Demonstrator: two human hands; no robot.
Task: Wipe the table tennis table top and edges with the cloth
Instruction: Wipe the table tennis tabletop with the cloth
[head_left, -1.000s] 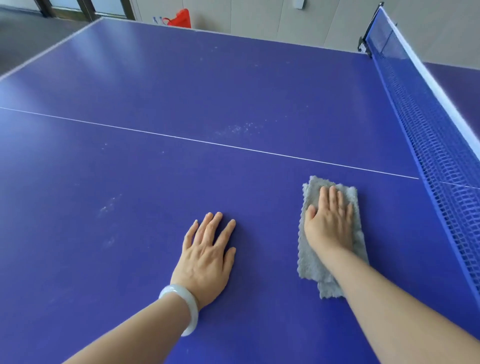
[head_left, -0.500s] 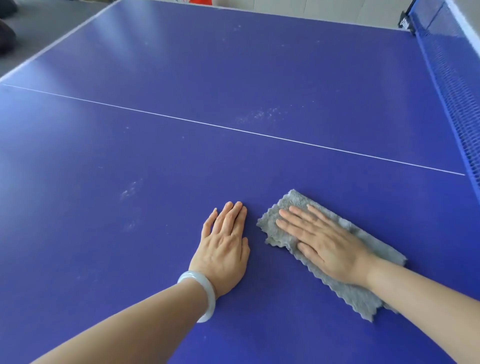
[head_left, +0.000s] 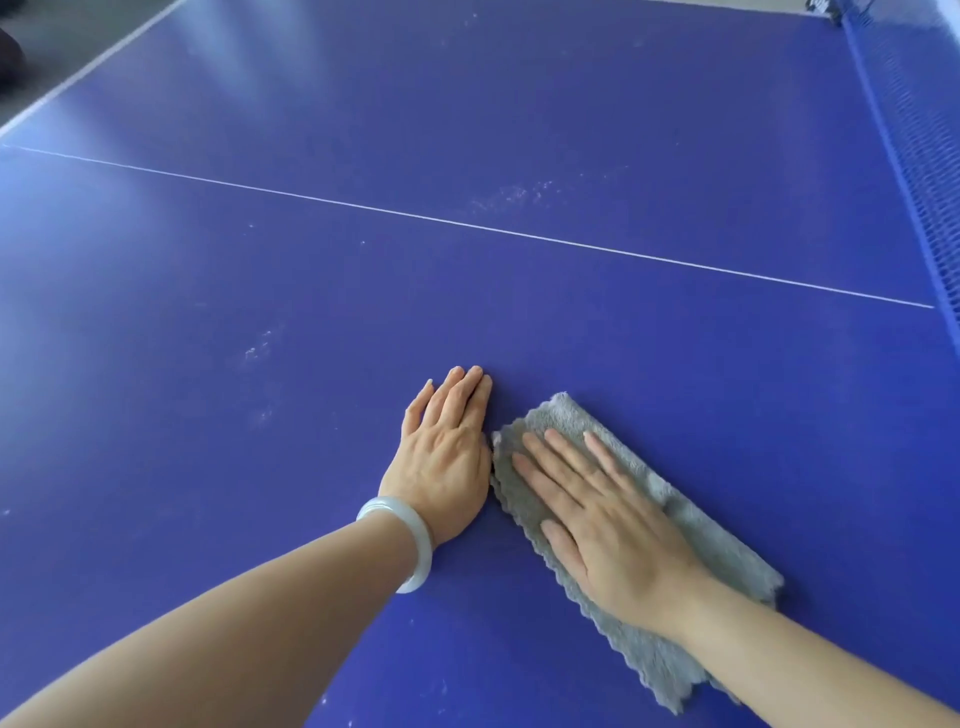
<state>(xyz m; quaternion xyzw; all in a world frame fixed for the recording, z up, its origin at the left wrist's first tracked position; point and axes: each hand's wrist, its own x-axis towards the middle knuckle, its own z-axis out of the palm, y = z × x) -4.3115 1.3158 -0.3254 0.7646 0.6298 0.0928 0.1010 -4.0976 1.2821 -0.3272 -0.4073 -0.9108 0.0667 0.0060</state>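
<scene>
The right fingers (head_left: 561, 467) lie straight and slightly spread, pressed flat on the grey cloth (head_left: 566, 418). The cloth rests on the blue counter (head_left: 519, 130), and its scalloped edge is just beside the left hand (head_left: 441, 457), perhaps touching it. The left fingers (head_left: 462, 395) are straight and close together on bare surface, with a pale bangle (head_left: 410, 540) at the wrist. The cloth looks soft, light and plush, so it would likely bunch or skid under a corner pinch. The whole palm of the right hand (head_left: 623, 545) bearing on its middle should steer it better. Dusty smudges (head_left: 511, 197) show beyond the white line (head_left: 311, 195), and the net (head_left: 914, 130) stands far right.
</scene>
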